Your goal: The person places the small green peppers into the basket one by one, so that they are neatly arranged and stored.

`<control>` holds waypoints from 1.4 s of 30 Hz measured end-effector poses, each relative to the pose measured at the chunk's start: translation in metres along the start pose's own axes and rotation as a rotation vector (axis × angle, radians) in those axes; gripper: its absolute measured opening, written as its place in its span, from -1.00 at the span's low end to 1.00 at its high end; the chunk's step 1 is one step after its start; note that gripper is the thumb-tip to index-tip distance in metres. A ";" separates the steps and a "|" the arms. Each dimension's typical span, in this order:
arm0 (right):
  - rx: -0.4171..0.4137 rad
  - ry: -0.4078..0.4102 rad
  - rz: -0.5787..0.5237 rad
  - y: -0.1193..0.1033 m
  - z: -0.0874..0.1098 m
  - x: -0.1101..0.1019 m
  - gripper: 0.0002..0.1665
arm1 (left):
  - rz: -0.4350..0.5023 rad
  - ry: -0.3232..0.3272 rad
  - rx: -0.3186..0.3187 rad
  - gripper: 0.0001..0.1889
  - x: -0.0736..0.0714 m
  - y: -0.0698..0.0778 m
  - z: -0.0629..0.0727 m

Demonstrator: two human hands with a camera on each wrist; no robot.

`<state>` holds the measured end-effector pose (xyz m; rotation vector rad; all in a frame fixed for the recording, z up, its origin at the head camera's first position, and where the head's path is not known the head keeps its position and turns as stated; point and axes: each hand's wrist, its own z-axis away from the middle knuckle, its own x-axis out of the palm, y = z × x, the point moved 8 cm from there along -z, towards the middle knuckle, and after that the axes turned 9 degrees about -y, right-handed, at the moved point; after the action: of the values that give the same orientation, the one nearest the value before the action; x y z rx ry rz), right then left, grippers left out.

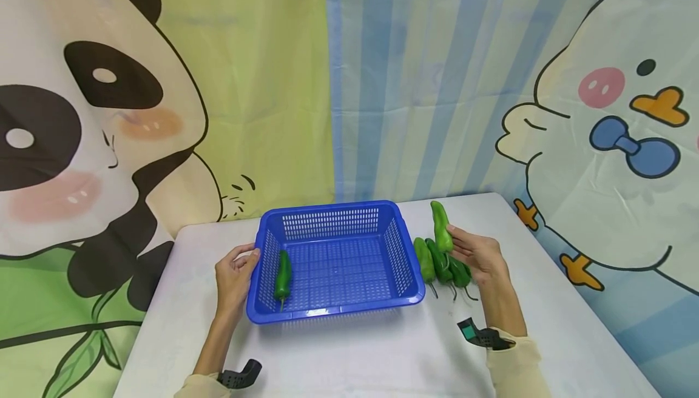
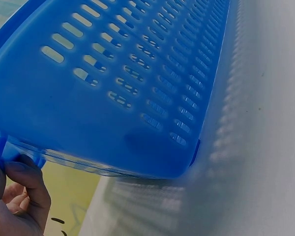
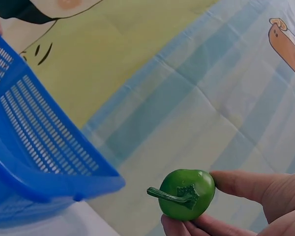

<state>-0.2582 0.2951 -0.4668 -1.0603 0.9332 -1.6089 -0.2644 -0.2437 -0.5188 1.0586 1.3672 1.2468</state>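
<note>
A blue plastic basket (image 1: 333, 310) with slotted walls stands on the white table, and one green pepper (image 1: 283, 276) lies inside along its left wall. My left hand (image 1: 233, 276) pinches the basket's left rim; the left wrist view shows thumb and fingers (image 2: 27, 184) at that edge. To the right of the basket, my right hand (image 1: 480, 255) holds up a light green pepper (image 1: 441, 227) between thumb and fingers. Its stem end faces the right wrist camera. Several green peppers (image 1: 423, 259) lie together on the table below that hand, partly covered by it.
The white table (image 1: 349, 361) reaches back to a hanging cloth backdrop (image 1: 273, 82) with a panda and a chick printed on it. Both wrists wear dark camera mounts (image 1: 486, 334). The basket's right wall stands close beside the pile of peppers.
</note>
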 end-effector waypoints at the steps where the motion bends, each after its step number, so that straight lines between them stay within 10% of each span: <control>1: 0.000 -0.004 -0.003 -0.001 0.000 0.003 -0.81 | -0.001 0.001 0.002 -0.61 0.000 0.001 0.000; 42: -0.009 -0.199 -0.013 0.012 0.001 0.086 -0.92 | -0.002 0.005 -0.009 -0.62 0.001 0.001 0.001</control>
<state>-0.2674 0.2085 -0.4601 -1.2099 0.8023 -1.4798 -0.2633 -0.2425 -0.5179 1.0478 1.3657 1.2537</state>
